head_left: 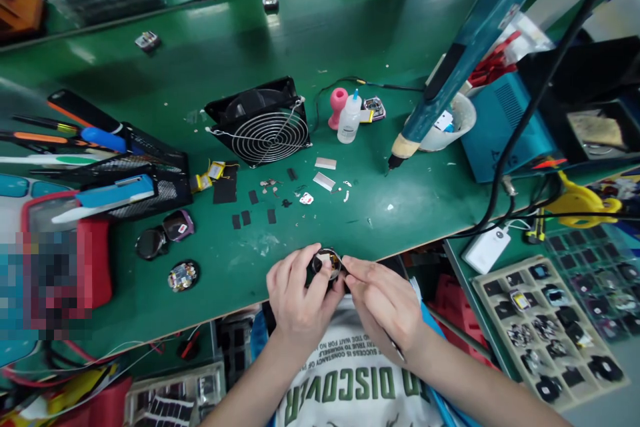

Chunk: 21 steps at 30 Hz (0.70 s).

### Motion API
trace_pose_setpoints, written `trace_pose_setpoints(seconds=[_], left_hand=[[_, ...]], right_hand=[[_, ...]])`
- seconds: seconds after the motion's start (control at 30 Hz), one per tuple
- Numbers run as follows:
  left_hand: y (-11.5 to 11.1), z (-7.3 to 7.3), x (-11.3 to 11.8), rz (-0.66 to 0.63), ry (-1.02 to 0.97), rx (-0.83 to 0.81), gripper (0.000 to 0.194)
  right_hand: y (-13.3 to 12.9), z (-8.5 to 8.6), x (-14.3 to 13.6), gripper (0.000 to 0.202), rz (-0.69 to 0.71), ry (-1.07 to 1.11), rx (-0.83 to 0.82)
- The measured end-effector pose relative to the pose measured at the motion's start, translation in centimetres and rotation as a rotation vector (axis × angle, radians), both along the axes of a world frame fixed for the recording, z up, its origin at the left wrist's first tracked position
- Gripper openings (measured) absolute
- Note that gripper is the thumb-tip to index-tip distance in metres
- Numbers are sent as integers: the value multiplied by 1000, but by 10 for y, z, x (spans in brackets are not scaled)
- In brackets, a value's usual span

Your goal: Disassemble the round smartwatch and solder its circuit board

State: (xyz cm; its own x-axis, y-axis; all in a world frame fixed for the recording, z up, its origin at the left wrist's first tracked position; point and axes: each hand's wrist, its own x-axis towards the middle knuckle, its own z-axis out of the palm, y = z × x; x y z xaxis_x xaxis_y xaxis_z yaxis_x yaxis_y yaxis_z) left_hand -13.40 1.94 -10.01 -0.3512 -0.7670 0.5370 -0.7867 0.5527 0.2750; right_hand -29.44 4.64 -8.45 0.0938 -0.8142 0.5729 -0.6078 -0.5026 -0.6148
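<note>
Close to the table's front edge, my left hand [299, 290] grips a small round watch case [327, 263], its open side facing up and pale and gold-coloured parts showing inside. My right hand [383, 297] is closed round thin metal tweezers [396, 347], whose rear end sticks out below the palm. Its fingertips meet the right rim of the case, where the tweezer tips are mostly hidden. On the green table beyond lie small black pads [271, 216], two silvery strips [324, 181] and a white piece [307, 199]. Another round watch part [183, 275] lies to the left.
A black fan [265, 123] stands behind the small parts, beside a dropper bottle [349, 118] and a pink holder [339, 108]. An electric screwdriver [463, 53] hangs at the right. Tool holders [165, 177] stand left; a compartment tray [550, 333] lies lower right.
</note>
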Motion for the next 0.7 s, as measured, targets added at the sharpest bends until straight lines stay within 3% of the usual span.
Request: trace_pose_setpoints(seconds=[0.7], left_hand=[[0,-1,0,0,-7,-8,6]], right_hand=[[6,-1,2,22,-22,-19,28]])
